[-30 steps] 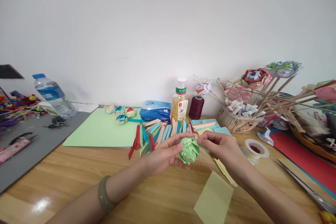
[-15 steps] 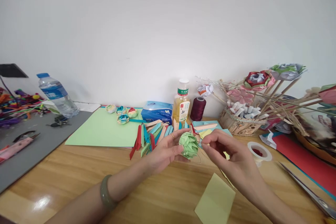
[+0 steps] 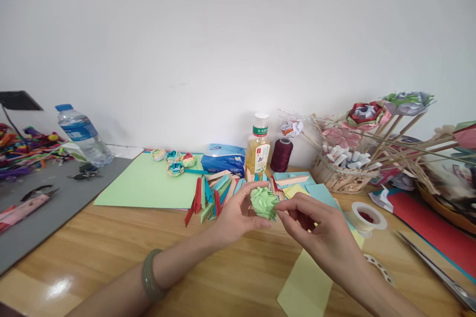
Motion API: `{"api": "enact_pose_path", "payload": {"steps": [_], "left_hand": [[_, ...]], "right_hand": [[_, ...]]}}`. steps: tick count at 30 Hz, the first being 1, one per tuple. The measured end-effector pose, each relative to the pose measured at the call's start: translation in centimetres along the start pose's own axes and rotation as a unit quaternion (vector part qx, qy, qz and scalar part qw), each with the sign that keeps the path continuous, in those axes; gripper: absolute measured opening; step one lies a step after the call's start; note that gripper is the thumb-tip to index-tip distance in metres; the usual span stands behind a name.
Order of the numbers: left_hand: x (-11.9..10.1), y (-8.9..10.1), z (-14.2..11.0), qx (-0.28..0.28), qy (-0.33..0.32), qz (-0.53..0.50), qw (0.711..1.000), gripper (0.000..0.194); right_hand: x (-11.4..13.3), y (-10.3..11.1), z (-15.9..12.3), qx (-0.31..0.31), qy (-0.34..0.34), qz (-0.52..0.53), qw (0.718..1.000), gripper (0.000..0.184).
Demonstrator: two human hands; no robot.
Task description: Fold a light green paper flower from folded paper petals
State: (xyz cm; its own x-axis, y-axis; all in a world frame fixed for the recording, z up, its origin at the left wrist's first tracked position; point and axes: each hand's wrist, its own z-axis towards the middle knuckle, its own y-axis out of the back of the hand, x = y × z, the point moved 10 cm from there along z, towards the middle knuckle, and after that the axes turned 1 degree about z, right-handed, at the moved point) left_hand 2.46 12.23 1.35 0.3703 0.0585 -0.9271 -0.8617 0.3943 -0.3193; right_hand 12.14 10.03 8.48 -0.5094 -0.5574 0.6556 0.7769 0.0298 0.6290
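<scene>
A pale green ball-shaped folded-paper flower [image 3: 263, 203] sits in my left hand [image 3: 236, 220], the thumb below it and the fingers behind. My right hand [image 3: 316, 220] has thumb and forefinger pinched together at the flower's right edge. What lies between those fingertips is too small to make out. Behind the flower, a pile of folded paper strips [image 3: 213, 195] in red, blue, green and peach lies on the table. Under my right forearm rests a sheet of yellow paper [image 3: 307, 282].
Behind stand a tissue pack [image 3: 223, 159], a drink bottle [image 3: 258, 146] and a maroon thread spool [image 3: 281, 155]. At right are a tape roll [image 3: 368, 218], scissors [image 3: 435, 270] and a basket [image 3: 342, 178] with paper flowers. Small paper flowers [image 3: 175, 167] lie on green paper [image 3: 145, 185].
My right fingertips have come left to the flower's edge from slightly apart. The flower has turned in my left hand, and the left thumb has moved underneath it.
</scene>
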Motion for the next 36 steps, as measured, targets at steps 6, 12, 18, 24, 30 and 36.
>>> {"api": "enact_pose_path", "payload": {"steps": [6,12,18,24,30,36], "left_hand": [[-0.7,-0.4,-0.3,0.017,-0.016,0.042,0.999,0.055],[-0.8,-1.0,-0.5,0.043,-0.021,0.046,0.998,0.05],[-0.8,-1.4,-0.7,0.062,-0.017,0.058,0.996,0.051],[-0.9,-1.7,-0.8,0.074,-0.017,0.057,0.995,0.048],[-0.8,-1.5,-0.7,0.074,-0.019,0.056,0.995,0.048],[-0.3,-1.6,-0.6,0.073,-0.009,0.06,0.995,0.049]], "right_hand": [[-2.0,-0.5,0.2,0.023,-0.073,0.064,0.995,0.019],[-3.6,-1.3,-0.1,0.06,-0.168,0.141,0.974,0.02],[-2.9,-1.8,0.2,0.084,-0.146,0.129,0.977,0.02],[-3.2,-2.0,-0.1,0.097,-0.13,0.112,0.98,0.016],[-3.1,-2.2,0.0,0.113,-0.122,0.112,0.98,0.015],[-2.0,-1.6,0.2,0.099,-0.064,0.037,0.992,0.016]]}}
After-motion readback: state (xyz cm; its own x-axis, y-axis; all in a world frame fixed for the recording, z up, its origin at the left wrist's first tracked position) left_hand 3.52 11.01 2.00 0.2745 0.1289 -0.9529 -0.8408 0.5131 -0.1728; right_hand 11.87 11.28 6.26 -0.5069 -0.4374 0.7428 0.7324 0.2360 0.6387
